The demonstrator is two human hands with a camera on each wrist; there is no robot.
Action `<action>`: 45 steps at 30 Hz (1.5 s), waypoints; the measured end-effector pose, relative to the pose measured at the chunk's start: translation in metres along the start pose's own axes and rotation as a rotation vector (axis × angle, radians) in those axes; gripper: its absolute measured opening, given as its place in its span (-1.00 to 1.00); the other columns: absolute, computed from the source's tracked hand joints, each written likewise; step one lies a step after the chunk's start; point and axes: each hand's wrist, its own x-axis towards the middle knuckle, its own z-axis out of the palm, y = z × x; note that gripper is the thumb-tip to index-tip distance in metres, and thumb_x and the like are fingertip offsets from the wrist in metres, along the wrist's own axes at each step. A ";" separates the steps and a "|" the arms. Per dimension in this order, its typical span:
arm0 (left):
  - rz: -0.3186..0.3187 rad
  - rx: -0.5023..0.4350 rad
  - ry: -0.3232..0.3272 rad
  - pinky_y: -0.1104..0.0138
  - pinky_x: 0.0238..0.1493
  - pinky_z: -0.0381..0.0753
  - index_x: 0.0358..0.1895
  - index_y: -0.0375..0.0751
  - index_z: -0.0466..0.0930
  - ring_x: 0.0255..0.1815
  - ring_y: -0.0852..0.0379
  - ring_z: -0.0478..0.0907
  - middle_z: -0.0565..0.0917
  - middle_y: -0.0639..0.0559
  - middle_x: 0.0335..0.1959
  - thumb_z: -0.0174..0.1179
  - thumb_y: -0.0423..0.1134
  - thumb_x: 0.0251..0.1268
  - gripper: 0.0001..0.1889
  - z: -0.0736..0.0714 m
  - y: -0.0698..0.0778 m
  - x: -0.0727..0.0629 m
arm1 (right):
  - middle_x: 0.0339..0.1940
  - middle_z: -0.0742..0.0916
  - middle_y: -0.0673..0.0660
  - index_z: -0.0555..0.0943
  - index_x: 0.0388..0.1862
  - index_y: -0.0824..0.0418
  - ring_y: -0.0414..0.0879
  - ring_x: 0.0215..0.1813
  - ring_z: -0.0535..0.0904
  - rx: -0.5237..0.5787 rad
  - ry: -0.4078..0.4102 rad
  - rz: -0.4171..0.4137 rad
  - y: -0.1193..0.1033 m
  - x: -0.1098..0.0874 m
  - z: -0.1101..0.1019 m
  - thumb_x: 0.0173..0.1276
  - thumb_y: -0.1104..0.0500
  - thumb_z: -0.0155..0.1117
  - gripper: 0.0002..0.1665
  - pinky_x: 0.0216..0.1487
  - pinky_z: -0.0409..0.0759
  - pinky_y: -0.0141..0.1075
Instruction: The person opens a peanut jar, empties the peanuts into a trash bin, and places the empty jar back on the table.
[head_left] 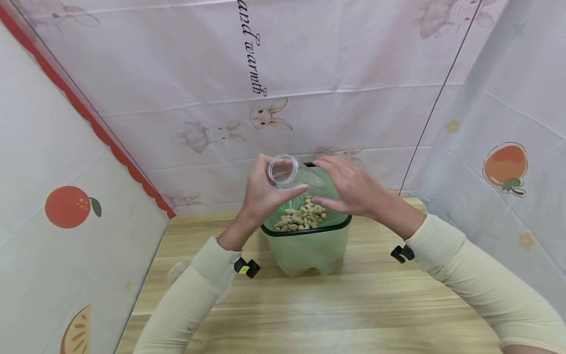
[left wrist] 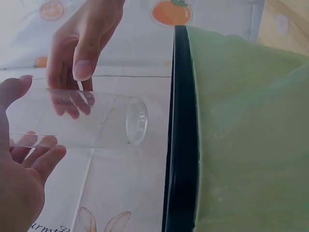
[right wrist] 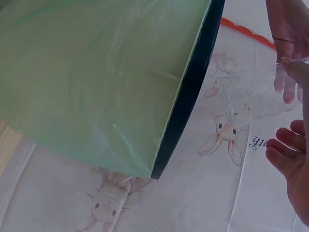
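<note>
In the head view my left hand grips a clear plastic jar around its upper part, thumb along the near side. The jar's round mouth faces up toward the head camera. Only small specks show inside its wall in the right wrist view. My right hand is beside the jar, fingers and thumb spread apart around its lower end, not closed on it. Below both hands is a pale green bin with a black rim, and a heap of unshelled peanuts lies inside it.
The bin stands on a light wooden table, near a back wall covered with rabbit-print cloth. Fruit-print cloth walls stand left and right. Partly behind the left sleeve lies a small clear round object.
</note>
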 end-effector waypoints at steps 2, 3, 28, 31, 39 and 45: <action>-0.015 -0.017 0.000 0.29 0.10 0.74 0.01 -0.40 0.36 0.05 -0.12 0.73 0.69 -0.27 0.05 0.65 -0.44 -0.13 -0.32 0.002 0.001 0.000 | 0.29 0.63 0.42 0.43 0.40 0.45 0.30 0.34 0.57 0.008 -0.004 0.007 -0.002 0.001 0.000 0.12 -0.14 0.62 0.06 0.40 0.54 0.15; -0.019 -0.018 0.001 0.30 0.10 0.74 0.02 -0.39 0.36 0.05 -0.12 0.73 0.69 -0.27 0.05 0.65 -0.44 -0.13 -0.32 0.002 0.001 -0.001 | 0.28 0.63 0.42 0.44 0.39 0.45 0.30 0.34 0.57 0.012 -0.003 0.008 -0.003 0.002 0.001 0.11 -0.14 0.63 0.05 0.39 0.55 0.15; -0.092 -0.022 -0.056 0.23 0.16 0.72 0.07 -0.28 0.33 0.11 -0.05 0.71 0.70 -0.15 0.11 0.66 -0.30 -0.05 -0.30 0.016 0.011 -0.003 | -0.02 0.72 0.34 0.46 0.23 0.46 0.13 -0.09 0.72 -0.033 0.025 0.008 -0.016 0.004 0.001 0.21 -0.04 0.55 -0.18 -0.02 0.76 -0.05; -0.073 -0.007 -0.083 0.23 0.17 0.72 0.10 -0.30 0.32 0.12 -0.05 0.71 0.68 -0.16 0.13 0.65 -0.29 -0.03 -0.28 0.016 0.011 -0.003 | -0.07 0.71 0.31 0.44 0.22 0.45 0.08 -0.16 0.69 -0.043 0.012 0.008 -0.017 0.004 0.000 0.23 -0.03 0.51 -0.22 -0.11 0.76 -0.10; 0.094 0.057 -0.163 0.25 0.30 0.64 0.30 -0.30 0.36 0.25 -0.02 0.64 0.64 -0.16 0.24 0.58 -0.30 0.09 -0.27 0.011 0.006 -0.002 | -0.16 0.71 0.29 0.44 0.20 0.44 0.03 -0.31 0.62 -0.041 0.003 0.027 -0.012 0.002 -0.006 0.35 -0.09 0.34 -0.28 -0.32 0.70 -0.20; 0.214 0.269 -0.167 0.18 0.21 0.69 0.35 -0.33 0.43 0.23 -0.05 0.67 0.71 -0.18 0.21 0.57 -0.18 0.13 -0.25 0.004 0.003 -0.002 | -0.15 0.71 0.30 0.44 0.19 0.44 0.03 -0.30 0.63 -0.066 0.001 0.001 -0.008 0.000 -0.008 0.35 -0.09 0.34 -0.29 -0.34 0.70 -0.22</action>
